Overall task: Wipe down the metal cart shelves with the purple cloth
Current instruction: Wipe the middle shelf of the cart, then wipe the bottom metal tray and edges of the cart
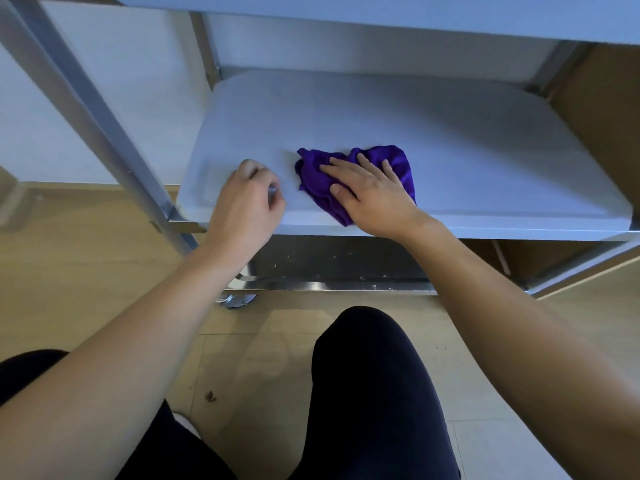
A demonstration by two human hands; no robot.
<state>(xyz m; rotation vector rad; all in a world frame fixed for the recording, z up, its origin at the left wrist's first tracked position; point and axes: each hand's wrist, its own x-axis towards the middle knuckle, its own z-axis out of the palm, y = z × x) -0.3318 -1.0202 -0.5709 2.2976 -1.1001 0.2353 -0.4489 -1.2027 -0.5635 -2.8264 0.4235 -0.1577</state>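
Knees (367, 375) in dark trousers sit closest, over a wooden floor (86, 271); both bare forearms reach forward from them to the middle shelf (485, 150) of the cart (104, 133).

The cloth (313, 176) lies bunched on that shelf, near the front edge and a little left of centre; the right hand (370, 192) covers its near half. That grip is open: fingers straight and spread, palm pressing the cloth flat, thumb along its front side. The left hand (247, 199) rests just beside the cloth, toward the front left corner; its grip is closed, fingers curled under, holding nothing that I can see.

The step in hand looks like wiping this shelf. To do it well, I would keep the palm flat so the cloth does not roll up; work in overlapping passes from the back edge to the front; reach into both back corners; spread the bunched cloth wider. The lower shelf (329, 261) shows specks and probably wants wiping too.
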